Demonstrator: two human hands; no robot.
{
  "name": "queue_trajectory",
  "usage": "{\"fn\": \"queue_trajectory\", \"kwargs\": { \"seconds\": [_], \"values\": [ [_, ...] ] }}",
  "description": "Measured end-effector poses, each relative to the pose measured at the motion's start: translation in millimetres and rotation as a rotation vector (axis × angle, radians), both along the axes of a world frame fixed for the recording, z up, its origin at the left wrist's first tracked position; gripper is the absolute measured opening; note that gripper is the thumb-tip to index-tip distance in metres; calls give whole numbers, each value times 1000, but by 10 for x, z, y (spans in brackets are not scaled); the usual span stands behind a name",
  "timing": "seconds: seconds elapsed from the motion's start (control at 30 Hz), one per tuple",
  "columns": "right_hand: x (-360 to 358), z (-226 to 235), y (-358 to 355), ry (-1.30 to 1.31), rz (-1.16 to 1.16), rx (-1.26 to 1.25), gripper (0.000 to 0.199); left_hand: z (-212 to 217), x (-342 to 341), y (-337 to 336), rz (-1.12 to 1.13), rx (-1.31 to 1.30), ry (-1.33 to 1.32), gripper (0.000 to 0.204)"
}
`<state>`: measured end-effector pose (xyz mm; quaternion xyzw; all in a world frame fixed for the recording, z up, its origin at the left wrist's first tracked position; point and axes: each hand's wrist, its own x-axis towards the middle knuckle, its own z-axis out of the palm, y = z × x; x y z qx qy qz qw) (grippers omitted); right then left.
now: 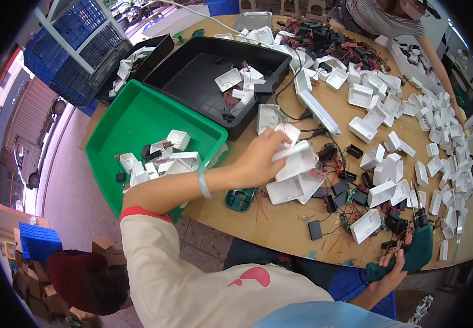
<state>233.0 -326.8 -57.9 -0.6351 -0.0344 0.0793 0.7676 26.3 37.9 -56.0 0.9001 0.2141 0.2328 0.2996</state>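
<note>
My left hand (263,156) reaches over the middle of the table, its fingers closed on a small white plastic box (296,160) with an open top. More white boxes (288,191) lie just below and beside it, among thin red wires. At the lower right, my right hand (390,273) is wrapped round the handle of a green power drill (419,249). A long thin bit (416,197) points from its black chuck towards the far side of the table. Near the drill lie a white box (365,226), a black block (315,230) and small green circuit boards (346,221).
Left of my arm stands a green tray (138,109) holding several white boxes. A black tray (184,68) adjoins it. White boxes (439,120) crowd the right side; black parts with red wires (335,44) heap up behind. A power strip (317,112) and cables cross the middle. Another person (381,19) is at the far right.
</note>
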Motion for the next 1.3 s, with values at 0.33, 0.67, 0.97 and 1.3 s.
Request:
{"fn": "queue_trajectory", "kwargs": {
  "seconds": [0.33, 0.67, 0.97, 1.3],
  "values": [
    [163, -152, -94, -3, -88, -27, 26, 890, 179, 1658, 248, -63, 77, 41],
    [151, -38, 195, -36, -101, -80, 22, -835, 720, 3669, 536, -57, 806, 108],
    [185, -45, 339, 4, -58, -60, 20, -623, 508, 3157, 352, -63, 578, 57],
    [164, -111, -85, -22, -28, 23, 19, 755, -64, 2073, 145, -735, -289, 32]
  ]
}}
